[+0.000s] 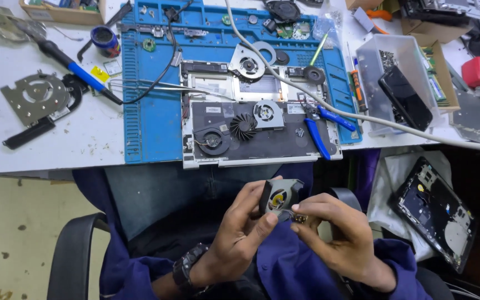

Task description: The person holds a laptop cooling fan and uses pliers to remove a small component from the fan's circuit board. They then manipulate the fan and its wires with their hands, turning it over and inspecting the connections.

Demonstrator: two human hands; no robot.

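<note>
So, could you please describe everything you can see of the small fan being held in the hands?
The small fan is a flat, dark grey laptop cooling fan with a round opening showing its hub and a yellow patch. It is held tilted above the lap, below the table edge. The left hand grips its left side; the right hand pinches its small connector.

A small dark-grey metal laptop cooling fan (280, 198), squarish with a round opening showing a yellow-labelled hub, sits tilted on edge near the seated person's lap, its small brown connector plug (299, 219) dangling at its right.
</note>
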